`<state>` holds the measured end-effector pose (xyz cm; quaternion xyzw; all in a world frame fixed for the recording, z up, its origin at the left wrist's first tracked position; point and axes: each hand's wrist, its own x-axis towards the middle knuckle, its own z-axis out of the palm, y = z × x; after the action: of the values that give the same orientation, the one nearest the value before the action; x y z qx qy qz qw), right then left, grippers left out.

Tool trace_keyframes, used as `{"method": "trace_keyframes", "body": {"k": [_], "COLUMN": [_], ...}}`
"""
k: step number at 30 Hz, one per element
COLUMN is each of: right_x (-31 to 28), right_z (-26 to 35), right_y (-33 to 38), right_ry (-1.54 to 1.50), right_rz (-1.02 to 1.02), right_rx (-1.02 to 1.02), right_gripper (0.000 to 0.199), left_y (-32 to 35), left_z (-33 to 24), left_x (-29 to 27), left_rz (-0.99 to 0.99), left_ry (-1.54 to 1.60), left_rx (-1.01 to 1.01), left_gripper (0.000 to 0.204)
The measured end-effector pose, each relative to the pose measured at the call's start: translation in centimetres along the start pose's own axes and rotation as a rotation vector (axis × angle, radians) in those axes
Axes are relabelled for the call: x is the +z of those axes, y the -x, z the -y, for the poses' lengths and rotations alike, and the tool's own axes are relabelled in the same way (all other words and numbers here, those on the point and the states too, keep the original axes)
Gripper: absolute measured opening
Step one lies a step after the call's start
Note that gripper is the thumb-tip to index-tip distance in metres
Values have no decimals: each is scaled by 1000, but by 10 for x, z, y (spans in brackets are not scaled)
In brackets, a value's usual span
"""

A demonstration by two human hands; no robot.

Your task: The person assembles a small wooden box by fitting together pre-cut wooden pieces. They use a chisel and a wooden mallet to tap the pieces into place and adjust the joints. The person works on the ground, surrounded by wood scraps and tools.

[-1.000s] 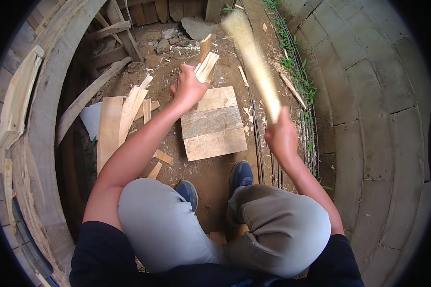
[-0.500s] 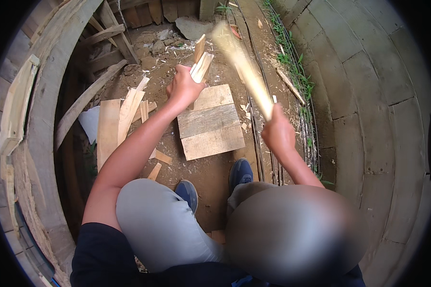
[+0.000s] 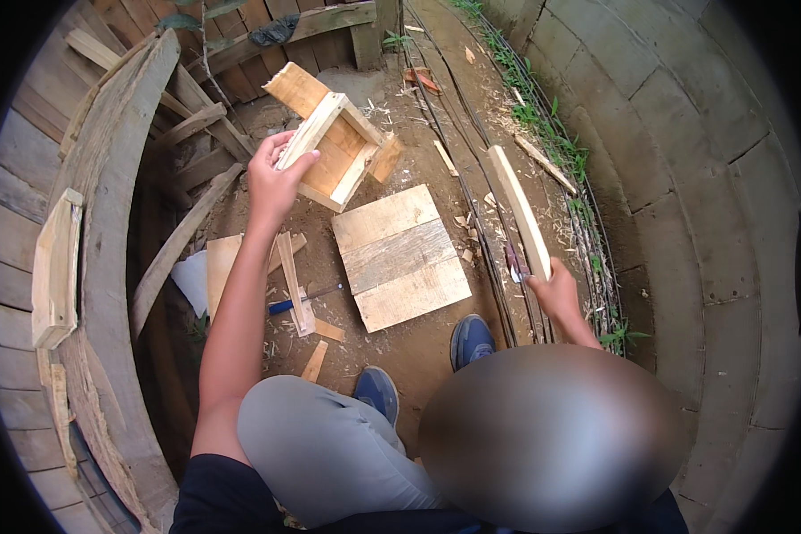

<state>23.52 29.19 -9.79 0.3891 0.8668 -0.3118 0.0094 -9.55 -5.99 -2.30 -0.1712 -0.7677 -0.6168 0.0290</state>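
Observation:
My left hand (image 3: 274,182) grips the near edge of a small wooden box frame (image 3: 315,131), fingers at its outer side and thumb over the rim. The frame is tilted with its open side toward me, and thin board pieces stick out at its far and right ends. In my right hand (image 3: 556,292) is the lower end of a long pale wooden stick (image 3: 518,209), pointing up and away from me. Between my hands, on the ground, lies a square block of three planks (image 3: 396,254); neither hand touches it.
Wood offcuts (image 3: 290,276) and a blue-handled tool (image 3: 281,307) lie left of the block. Dark cables or rods (image 3: 476,222) run along the right, beside a block wall (image 3: 676,196). A weathered beam (image 3: 120,178) and another wooden box (image 3: 55,276) stand at left. A blurred patch covers the lower right.
My left hand has moved left and turned the box frame so its inside shows. The stick has swung lower and to the right, no longer smeared by motion. The view has shifted too.

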Motion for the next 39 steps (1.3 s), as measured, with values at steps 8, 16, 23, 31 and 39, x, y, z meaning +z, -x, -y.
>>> {"method": "trace_keyframes", "body": {"k": [8, 16, 23, 31, 39], "right_x": [55, 66, 73, 79, 65], "right_z": [-63, -115, -115, -132, -130], "right_y": [57, 63, 62, 66, 50], "right_ry": [118, 61, 76, 19, -318], "right_rz": [37, -40, 17, 11, 121], "right_rx": [95, 149, 129, 64, 92], "right_gripper": [40, 39, 44, 48, 42], "left_y": [4, 20, 25, 21, 17], "left_z": [9, 11, 0, -11, -24], "left_x": [-33, -31, -25, -38, -27], "left_rz": [180, 551, 675, 655, 684], "left_ry": [547, 589, 510, 241, 91], "left_rx": [-134, -163, -180, -45, 17], "left_gripper": [43, 77, 75, 72, 57]}}
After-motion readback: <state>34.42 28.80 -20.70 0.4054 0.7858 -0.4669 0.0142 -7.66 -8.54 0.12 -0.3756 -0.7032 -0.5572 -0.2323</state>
